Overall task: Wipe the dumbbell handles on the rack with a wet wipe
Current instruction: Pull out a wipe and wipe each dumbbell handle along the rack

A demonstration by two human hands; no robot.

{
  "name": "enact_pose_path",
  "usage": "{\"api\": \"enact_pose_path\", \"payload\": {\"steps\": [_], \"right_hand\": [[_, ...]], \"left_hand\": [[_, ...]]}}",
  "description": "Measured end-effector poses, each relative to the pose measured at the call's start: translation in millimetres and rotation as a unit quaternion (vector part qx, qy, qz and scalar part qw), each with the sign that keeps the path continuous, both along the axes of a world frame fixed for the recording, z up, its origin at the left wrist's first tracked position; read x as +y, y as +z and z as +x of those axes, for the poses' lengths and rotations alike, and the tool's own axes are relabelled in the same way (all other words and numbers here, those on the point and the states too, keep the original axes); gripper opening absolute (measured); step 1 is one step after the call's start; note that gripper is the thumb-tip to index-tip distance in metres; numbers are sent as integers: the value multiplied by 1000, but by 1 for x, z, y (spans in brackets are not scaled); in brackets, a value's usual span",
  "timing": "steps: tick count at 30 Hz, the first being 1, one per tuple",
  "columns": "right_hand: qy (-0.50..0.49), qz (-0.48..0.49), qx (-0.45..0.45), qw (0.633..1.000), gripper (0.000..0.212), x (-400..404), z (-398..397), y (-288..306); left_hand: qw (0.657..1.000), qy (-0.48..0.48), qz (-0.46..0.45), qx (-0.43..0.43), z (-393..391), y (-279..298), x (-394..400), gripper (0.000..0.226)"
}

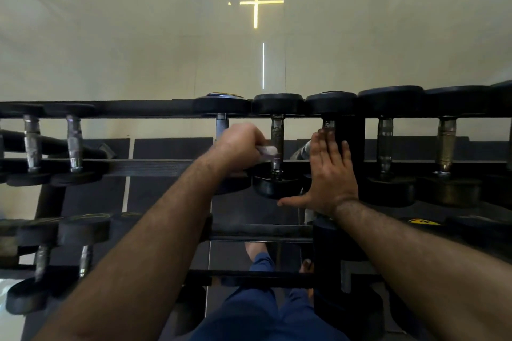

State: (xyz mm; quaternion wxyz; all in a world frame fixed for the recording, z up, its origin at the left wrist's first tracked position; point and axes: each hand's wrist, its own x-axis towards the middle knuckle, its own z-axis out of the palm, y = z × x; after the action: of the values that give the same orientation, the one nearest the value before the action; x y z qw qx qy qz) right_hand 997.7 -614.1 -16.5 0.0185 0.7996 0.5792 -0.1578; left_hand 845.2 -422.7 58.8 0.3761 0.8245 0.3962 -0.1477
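- Dumbbell rack (149, 167): a black, tiered frame seen from above; its top rails run across the view and carry a row of dumbbells with round black heads and metal handles.
- Left hand (238, 144): fingers curled, gripping a small white wet wipe (267, 151); the wipe juts from the fist toward the right and lies against, or just beside, the middle dumbbell handle (277, 144). Motion blur leaves actual contact uncertain.
- Middle dumbbell handle: upright in the view, spanning the two top rails, with its near head (273, 185) just below the wipe and its far head (278, 102) at the back rail.
- Right hand (331, 174): spread flat, fingers straight and together, thumb stretched out to the left under the near head; it covers most of the neighbouring handle (328, 124), of which only the far end shows above the fingertips.
- Further dumbbells (446, 147): set to the right on the same tier, well apart from both hands; two more handles (74, 144) stand at the left end.
- Lower tier (260, 231): more black dumbbell heads, one with a yellow label (424, 221).
- Below the rack: blue trousers (249, 310) and bare feet (256, 250) on a dark floor.
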Motion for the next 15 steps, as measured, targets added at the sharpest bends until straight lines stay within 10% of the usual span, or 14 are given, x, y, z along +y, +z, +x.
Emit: {"api": "enact_pose_path", "payload": {"steps": [6,15], "right_hand": [[-17,-8,-24,1000,175,2,-4,1],[-21,-16,-39,999,173,2,-5,-1]], "left_hand": [[955,-8,284,-84,22,-33,-9,24],[987,-135,81,-34,-14,-40,-29,32]]}}
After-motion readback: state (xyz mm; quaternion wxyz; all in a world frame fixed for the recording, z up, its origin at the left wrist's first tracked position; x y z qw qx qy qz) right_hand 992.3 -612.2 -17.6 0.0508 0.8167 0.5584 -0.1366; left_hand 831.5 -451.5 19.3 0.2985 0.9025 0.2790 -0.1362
